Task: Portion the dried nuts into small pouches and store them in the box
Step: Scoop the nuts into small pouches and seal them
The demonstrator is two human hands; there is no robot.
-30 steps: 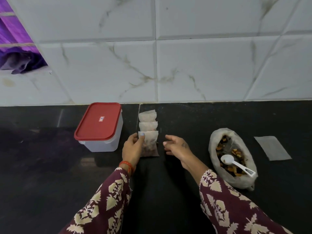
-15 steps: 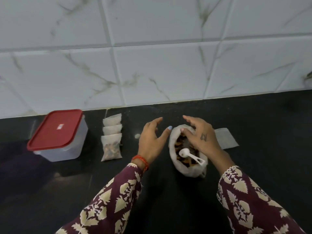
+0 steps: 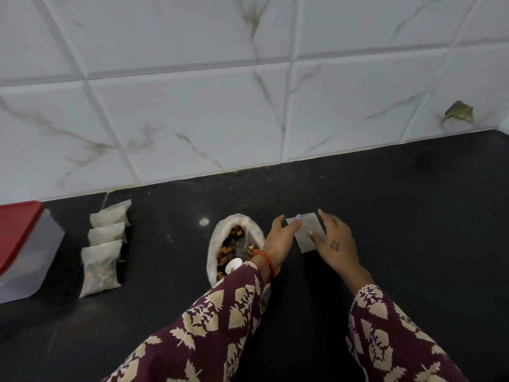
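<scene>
An empty white pouch (image 3: 307,234) lies flat on the black counter, right of centre. My left hand (image 3: 278,241) touches its left edge with straight fingers. My right hand (image 3: 334,244) rests on its right side, thumb on the pouch. An open bag of dried nuts (image 3: 234,244) sits just left of my left wrist, with a white spoon (image 3: 232,264) in it, partly hidden by my sleeve. Three filled pouches (image 3: 103,255) lie in a row at the left. The box with a red lid (image 3: 19,244) stands at the far left edge, cut off.
A tiled marble-look wall (image 3: 220,106) runs along the back of the black counter (image 3: 413,216). A small brownish mark or chip (image 3: 458,111) shows on the wall at the right. Both patterned sleeves fill the lower middle.
The view has swung right. Both hands left the filled pouches, passed over the nut bag, and now lie on the empty pouch to its right.
</scene>
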